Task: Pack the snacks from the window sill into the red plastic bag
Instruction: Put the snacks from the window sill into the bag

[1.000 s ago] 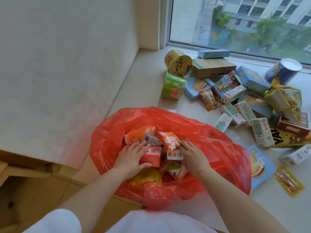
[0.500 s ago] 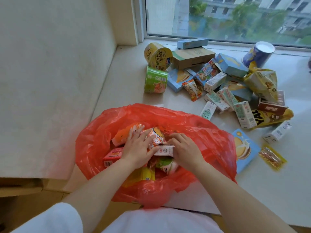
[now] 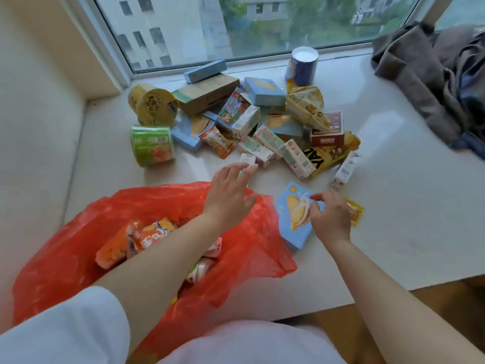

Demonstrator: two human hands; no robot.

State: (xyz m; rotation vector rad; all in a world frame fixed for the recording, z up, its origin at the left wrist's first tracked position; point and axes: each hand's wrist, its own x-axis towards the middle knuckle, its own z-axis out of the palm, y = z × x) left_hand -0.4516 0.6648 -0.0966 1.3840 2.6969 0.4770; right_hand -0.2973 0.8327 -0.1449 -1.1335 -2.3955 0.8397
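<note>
The red plastic bag (image 3: 65, 258) lies open at the near left of the window sill (image 3: 406, 206), with orange and pink snack packs (image 3: 147, 237) inside. My left hand (image 3: 228, 195) hovers over the bag's far rim, fingers spread, reaching toward a small white carton (image 3: 247, 158); it holds nothing. My right hand (image 3: 329, 219) rests over the right side of a light blue biscuit box (image 3: 291, 227), fingers bent and apart, partly hiding a yellow wrapped snack (image 3: 355, 211). A heap of snack boxes and bags (image 3: 275, 124) lies beyond.
A green cup (image 3: 152, 145) and a yellow cup (image 3: 154, 105) lie on their sides at the heap's left. A blue can (image 3: 301, 65) stands by the window. Dark clothing (image 3: 433, 80) is piled at the far right. The sill's front edge (image 3: 393, 292) drops off near right.
Both hands have come out of the bag. The left moved forward toward the white carton, the right moved right onto the blue box. The view shifted right.
</note>
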